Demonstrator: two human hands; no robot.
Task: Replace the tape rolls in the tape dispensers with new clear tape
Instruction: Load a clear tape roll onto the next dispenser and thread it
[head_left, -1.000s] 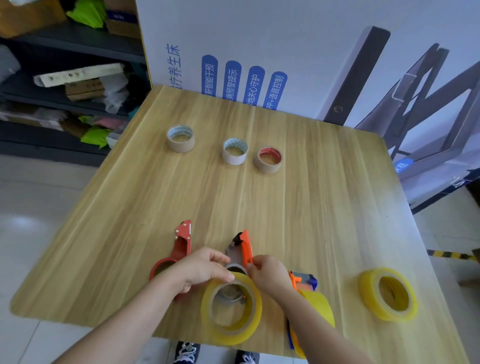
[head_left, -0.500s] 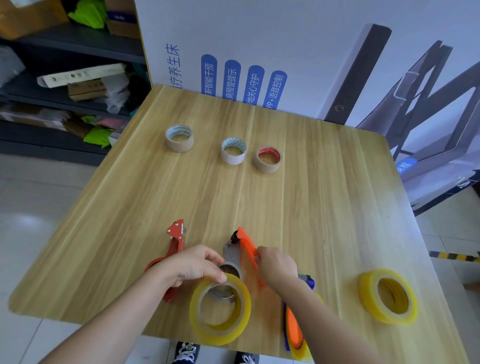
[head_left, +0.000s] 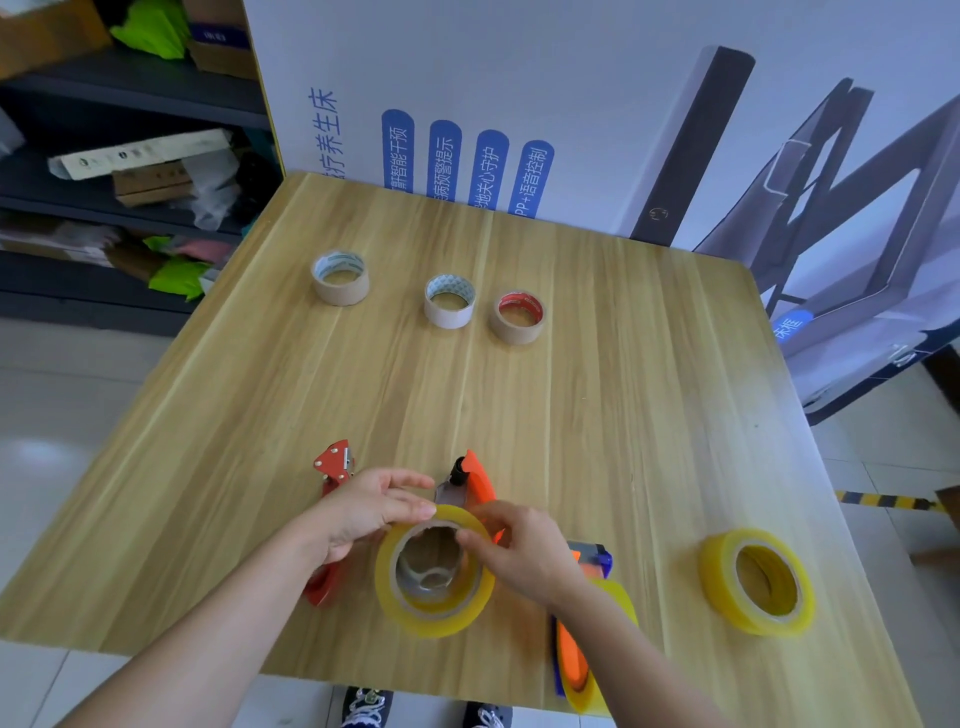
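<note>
Grip, left hand (head_left: 363, 512): fingers and thumb are pinching the upper left rim of the held tape roll (head_left: 434, 621).
Grip, right hand (head_left: 524, 556): fingers are curling over the upper right rim of the same roll, and the thumb is pressing at the edge of its core. Both hands are gripping it.
Held tape roll: yellowish clear tape, tilting toward the camera over the front part of the table (head_left: 623, 415); grey metal is showing through its core.
Orange dispenser (head_left: 475, 475): lying directly behind the held tape roll. Cannot tell whether the roll is seating on its hub.
Red dispenser (head_left: 332, 462): lying just left of the held tape roll, partly hiding under the left hand.
Loaded dispenser (head_left: 569, 660): blue and orange, carrying a yellowish roll, lying just right of the held tape roll under the right forearm.
Spare tape roll (head_left: 719, 582): resting well to the right of the held tape roll.
Far rolls: green-lined roll (head_left: 340, 293), pale roll (head_left: 449, 317) and red-lined roll (head_left: 517, 332) are sitting in a row far behind the held tape roll, none touching.
</note>
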